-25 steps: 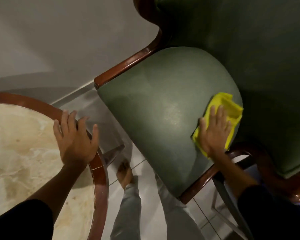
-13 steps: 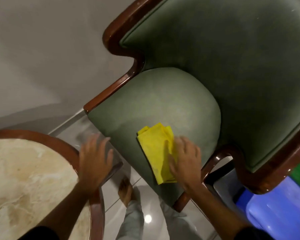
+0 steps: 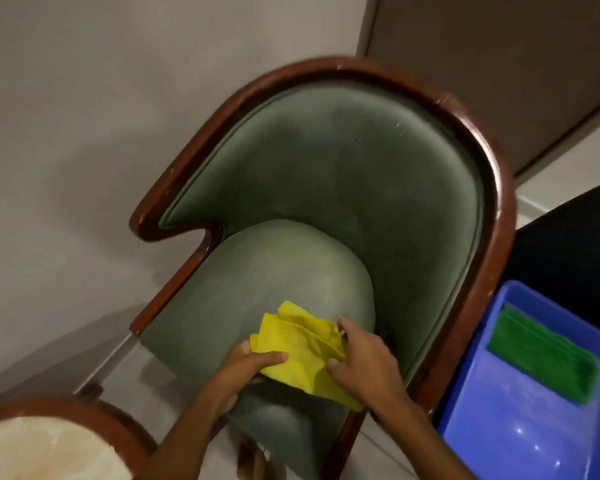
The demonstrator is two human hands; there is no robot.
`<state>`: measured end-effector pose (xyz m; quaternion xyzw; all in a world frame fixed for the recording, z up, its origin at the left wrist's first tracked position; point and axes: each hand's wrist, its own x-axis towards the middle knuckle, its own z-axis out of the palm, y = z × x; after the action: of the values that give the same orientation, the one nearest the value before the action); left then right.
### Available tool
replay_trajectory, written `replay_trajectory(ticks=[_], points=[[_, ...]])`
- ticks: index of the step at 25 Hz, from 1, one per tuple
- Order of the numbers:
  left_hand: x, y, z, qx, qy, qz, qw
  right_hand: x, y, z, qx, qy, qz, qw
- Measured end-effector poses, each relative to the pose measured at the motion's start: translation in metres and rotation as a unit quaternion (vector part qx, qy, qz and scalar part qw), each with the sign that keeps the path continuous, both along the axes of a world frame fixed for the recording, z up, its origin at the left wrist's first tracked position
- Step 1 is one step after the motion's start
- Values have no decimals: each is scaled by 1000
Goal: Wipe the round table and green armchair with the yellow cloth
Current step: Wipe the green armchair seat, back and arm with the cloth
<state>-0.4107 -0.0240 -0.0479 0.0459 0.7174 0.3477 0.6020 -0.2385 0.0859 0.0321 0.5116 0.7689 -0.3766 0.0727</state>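
The green armchair (image 3: 326,202) with a dark wooden frame fills the middle of the head view. A crumpled yellow cloth (image 3: 298,348) lies over the front of its seat cushion. My left hand (image 3: 246,368) grips the cloth's left edge, thumb on top. My right hand (image 3: 364,362) holds the cloth's right side, fingers pinching the bunched fabric. The round table (image 3: 94,417), marble top with a wooden rim, shows at the bottom left corner, apart from both hands.
A blue plastic tub (image 3: 520,410) stands right of the chair, with a folded green cloth (image 3: 544,358) inside. A grey wall runs behind and left of the chair. A dark object lies at the far right. My feet show on the tiled floor below the seat.
My left hand left the table rim and came onto the cloth. The cloth went from flat under my right hand to bunched between both hands. The view tilted up over the whole chair.
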Motion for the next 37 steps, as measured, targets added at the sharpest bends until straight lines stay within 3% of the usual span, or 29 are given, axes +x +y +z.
replay_trajectory(ticks=[3,7,9,10,13,16,18,20,24,28,31,34,36,37], points=[[36,77,55,92,-55,-7,994,29,67,79,205,39,-61,976],[102,201,127,185,-34,-65,980,56,182,154,427,71,-150,889],[116,249,147,193,73,-84,975,53,226,155,481,23,-169,860],[114,265,151,172,180,-130,960,48,239,144,447,-11,-177,877],[70,278,150,154,484,-215,834,37,258,96,278,-46,-161,946],[-13,283,138,128,635,-257,717,31,291,78,304,-61,-122,943],[-73,283,129,60,684,-263,678,16,317,76,332,-62,-95,936],[-123,272,121,1,695,-239,678,-7,336,72,393,-71,-53,915],[-182,241,100,-45,641,-226,732,-73,362,59,513,-60,42,855],[-197,242,85,-49,634,-245,732,-152,363,28,560,-9,106,821],[-202,242,80,-54,633,-251,730,-200,330,-10,582,64,275,763],[-204,244,73,-40,652,-233,721,-211,320,-31,582,33,413,700],[-211,239,75,-42,647,-231,726,-203,326,-23,589,9,394,706],[-214,235,74,-45,640,-238,730,-193,324,-18,583,-4,352,732]])
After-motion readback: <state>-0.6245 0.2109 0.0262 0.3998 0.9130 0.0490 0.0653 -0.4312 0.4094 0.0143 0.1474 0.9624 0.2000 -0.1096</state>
